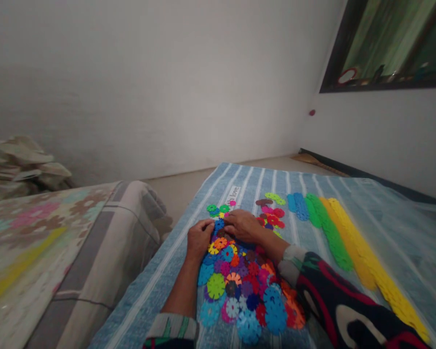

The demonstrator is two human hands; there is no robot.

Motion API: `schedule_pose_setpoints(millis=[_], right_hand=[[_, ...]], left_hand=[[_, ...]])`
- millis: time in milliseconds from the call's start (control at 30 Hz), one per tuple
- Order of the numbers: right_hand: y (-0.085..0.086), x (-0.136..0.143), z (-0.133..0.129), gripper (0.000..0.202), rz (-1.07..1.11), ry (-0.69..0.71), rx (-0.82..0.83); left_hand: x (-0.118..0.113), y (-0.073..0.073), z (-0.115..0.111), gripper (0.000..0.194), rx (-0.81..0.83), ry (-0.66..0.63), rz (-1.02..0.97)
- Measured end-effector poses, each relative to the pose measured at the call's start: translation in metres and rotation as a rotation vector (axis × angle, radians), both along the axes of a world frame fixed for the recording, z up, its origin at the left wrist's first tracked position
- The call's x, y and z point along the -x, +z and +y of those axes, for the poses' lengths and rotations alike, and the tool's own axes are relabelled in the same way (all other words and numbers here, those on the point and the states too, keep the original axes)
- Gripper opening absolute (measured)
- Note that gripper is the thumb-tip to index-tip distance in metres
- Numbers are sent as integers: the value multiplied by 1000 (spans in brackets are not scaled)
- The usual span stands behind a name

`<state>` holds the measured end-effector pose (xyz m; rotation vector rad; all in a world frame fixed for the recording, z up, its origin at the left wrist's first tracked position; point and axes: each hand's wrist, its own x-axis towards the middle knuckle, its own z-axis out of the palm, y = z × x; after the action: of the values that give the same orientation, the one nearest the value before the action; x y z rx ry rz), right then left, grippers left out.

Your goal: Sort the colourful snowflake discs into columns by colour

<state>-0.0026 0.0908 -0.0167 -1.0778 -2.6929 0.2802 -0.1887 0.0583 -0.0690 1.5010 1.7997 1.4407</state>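
A loose pile of notched plastic snowflake discs (224,267) in many colours lies on a blue striped cloth (160,286). At the pile's left edge is my left hand (199,238), its fingers curled and pinched together beside a blue snowflake disc (219,224). My right hand (242,226) reaches over the pile from the right, fingers bent down among the discs close to that blue one. Its fingertips are partly hidden, and what they grip cannot be made out. Beyond the hands, green discs (211,208) and red discs (272,220) lie scattered.
To the right, discs lie in overlapping rows by colour: a short blue row (301,207), a green row (330,232), an orange-yellow row (352,245) and a yellow row (381,276). A covered bed or table (83,261) stands at left, across a floor gap. A wall (160,87) rises behind.
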Motion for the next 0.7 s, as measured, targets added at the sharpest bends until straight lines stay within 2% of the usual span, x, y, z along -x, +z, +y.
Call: schedule_pose_setpoints(millis=[100,233,467,567,700], right_hand=[[-5,13,1,30,-34,68,-33],[-5,10,-5,38,-136,76,-43],[12,6,-1,44,-235,-131,-50],[9,18,10,38,-199,-174,-54],[-3,39,25,33,-141,-245,-54]], left_hand=[[-1,1,-2,26,-16,-16,3],[-2,2,-3,25,-1,-10,-3],[-3,3,-4,25,15,0,3],[-3,4,-4,24,18,7,-10],[-4,5,-5,25,20,0,-20]])
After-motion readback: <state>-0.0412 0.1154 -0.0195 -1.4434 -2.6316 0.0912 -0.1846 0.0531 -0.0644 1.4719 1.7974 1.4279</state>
